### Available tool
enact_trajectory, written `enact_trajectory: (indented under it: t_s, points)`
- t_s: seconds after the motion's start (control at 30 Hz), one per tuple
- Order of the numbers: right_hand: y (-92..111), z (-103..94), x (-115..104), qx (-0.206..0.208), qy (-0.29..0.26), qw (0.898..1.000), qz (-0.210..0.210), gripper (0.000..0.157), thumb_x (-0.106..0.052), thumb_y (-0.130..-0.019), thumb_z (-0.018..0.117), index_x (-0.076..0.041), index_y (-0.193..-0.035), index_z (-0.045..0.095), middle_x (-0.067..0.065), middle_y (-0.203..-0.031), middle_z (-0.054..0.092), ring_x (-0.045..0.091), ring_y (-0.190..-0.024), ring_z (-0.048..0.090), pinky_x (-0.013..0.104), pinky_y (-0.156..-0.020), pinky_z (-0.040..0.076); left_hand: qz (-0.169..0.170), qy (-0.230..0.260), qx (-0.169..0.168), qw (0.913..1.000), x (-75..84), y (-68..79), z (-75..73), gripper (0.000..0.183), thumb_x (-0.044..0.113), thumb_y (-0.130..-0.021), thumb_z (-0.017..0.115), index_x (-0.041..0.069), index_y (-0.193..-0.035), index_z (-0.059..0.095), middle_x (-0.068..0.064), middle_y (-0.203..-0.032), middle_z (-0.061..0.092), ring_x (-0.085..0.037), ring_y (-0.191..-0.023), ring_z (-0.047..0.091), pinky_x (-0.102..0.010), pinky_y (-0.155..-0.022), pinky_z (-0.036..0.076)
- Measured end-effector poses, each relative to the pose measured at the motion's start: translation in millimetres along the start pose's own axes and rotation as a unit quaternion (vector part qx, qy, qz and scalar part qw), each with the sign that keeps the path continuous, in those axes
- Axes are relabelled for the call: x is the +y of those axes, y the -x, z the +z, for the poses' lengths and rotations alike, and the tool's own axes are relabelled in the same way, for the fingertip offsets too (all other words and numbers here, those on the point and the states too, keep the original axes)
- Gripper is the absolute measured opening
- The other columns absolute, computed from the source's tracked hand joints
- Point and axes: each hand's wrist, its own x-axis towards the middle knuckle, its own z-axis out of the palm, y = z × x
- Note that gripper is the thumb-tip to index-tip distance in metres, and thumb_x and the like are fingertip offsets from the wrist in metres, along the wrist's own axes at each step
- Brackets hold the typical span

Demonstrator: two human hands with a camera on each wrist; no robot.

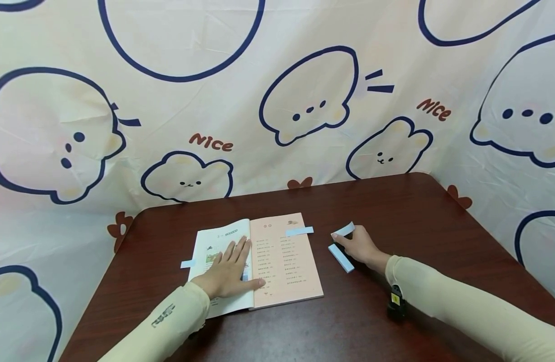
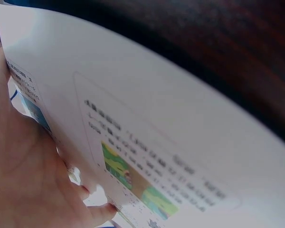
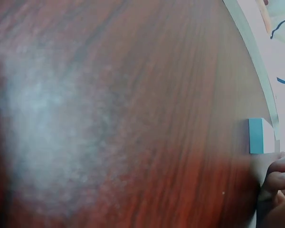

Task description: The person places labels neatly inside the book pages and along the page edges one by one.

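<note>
An open book (image 1: 286, 271) lies on the table, its left page white with coloured pictures and its right page pink with lines of print. My left hand (image 1: 227, 273) rests on the left page, fingers spread, thumb reaching across the fold. In the left wrist view, that hand (image 2: 33, 166) lies along the printed page (image 2: 147, 104). Right of the book, my right hand (image 1: 361, 246) pinches a light blue paper strip (image 1: 343, 230) between thumb and fingers. Just below it sits a pad of light blue sticky notes (image 1: 341, 258). The right wrist view catches the curled fingers (image 3: 280, 178) at its edge.
One light blue strip (image 1: 299, 231) sticks out past the pink page's right edge, another (image 1: 187, 264) past the white page's left edge. The dark brown table (image 1: 372, 201) meets a cartoon-printed cloth (image 1: 245, 110) behind and at the sides.
</note>
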Motion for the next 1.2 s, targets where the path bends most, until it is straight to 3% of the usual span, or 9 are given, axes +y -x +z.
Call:
enact_trajectory:
  t_s: [0.23,0.4,0.53,0.7,0.83,1.07,1.2]
  points:
    - [3.4,-5.5,1.7,-0.011,-0.036,0.999,-0.002,0.02,-0.018,-0.1,0.064,0.001,-0.107,0.068,0.009,-0.091,0.067,0.014,-0.071,0.056,0.027,-0.063,0.051,0.003,-0.005,0.003,1.0,-0.4,-0.7,0.7,0.114,0.078,-0.088,0.051,0.006,-0.163,0.005,-0.012,-0.173,0.0,-0.042,-0.158,0.006,-0.067,-0.122,0.015]
    - [5.3,-7.9,0.6,-0.021,-0.059,0.998,-0.012,0.022,-0.017,-0.1,0.064,0.002,-0.108,0.069,0.007,-0.074,0.063,0.012,-0.057,0.052,0.025,-0.052,0.047,0.005,-0.007,0.003,1.0,-0.5,-1.2,0.8,0.113,0.077,-0.089,0.051,0.005,-0.163,0.005,-0.012,-0.173,0.001,-0.042,-0.158,0.006,-0.067,-0.122,0.015]
    - [6.1,-10.9,-1.5,-0.02,-0.06,0.998,-0.031,0.023,-0.016,-0.1,0.064,0.004,-0.109,0.07,0.009,-0.071,0.063,0.012,-0.051,0.054,0.027,-0.047,0.048,0.006,-0.006,0.002,1.0,-0.7,-0.8,1.0,0.113,0.077,-0.089,0.051,0.006,-0.163,0.005,-0.012,-0.173,0.0,-0.042,-0.158,0.006,-0.067,-0.122,0.015]
    - [5.0,-14.8,-5.3,-0.021,-0.072,0.997,-0.036,0.026,-0.017,-0.099,0.065,0.004,-0.112,0.072,0.014,-0.077,0.069,0.013,-0.053,0.058,0.028,-0.051,0.052,0.005,-0.004,0.002,1.0,-1.2,-0.9,1.1,0.114,0.078,-0.088,0.051,0.006,-0.163,0.005,-0.012,-0.173,0.0,-0.041,-0.159,0.005,-0.066,-0.122,0.015]
    - [4.2,-15.2,-7.1,-0.018,-0.093,0.995,-0.021,0.027,-0.019,-0.1,0.064,0.003,-0.111,0.074,0.014,-0.092,0.073,0.011,-0.054,0.06,0.026,-0.053,0.052,0.004,-0.005,0.003,1.0,-1.2,-0.9,1.6,0.114,0.078,-0.088,0.051,0.006,-0.163,0.005,-0.011,-0.173,0.0,-0.041,-0.159,0.006,-0.066,-0.122,0.015]
    - [4.8,-14.0,-9.8,-0.021,-0.105,0.994,0.0,0.045,-0.04,-0.104,0.056,0.002,-0.107,0.073,0.01,-0.083,0.071,0.01,-0.053,0.058,0.027,-0.053,0.051,0.004,-0.005,0.004,1.0,-0.6,-0.1,1.3,0.114,0.077,-0.088,0.052,0.006,-0.163,0.006,-0.012,-0.173,0.001,-0.041,-0.158,0.006,-0.067,-0.122,0.016]
    - [6.4,-13.1,-14.3,-0.025,-0.126,0.992,0.01,0.06,-0.052,-0.105,0.047,0.002,-0.107,0.071,0.013,-0.089,0.07,0.011,-0.054,0.059,0.027,-0.052,0.05,0.002,-0.003,0.004,1.0,-0.5,-0.4,1.6,0.114,0.077,-0.088,0.052,0.006,-0.163,0.006,-0.012,-0.173,0.0,-0.041,-0.158,0.006,-0.067,-0.122,0.015]
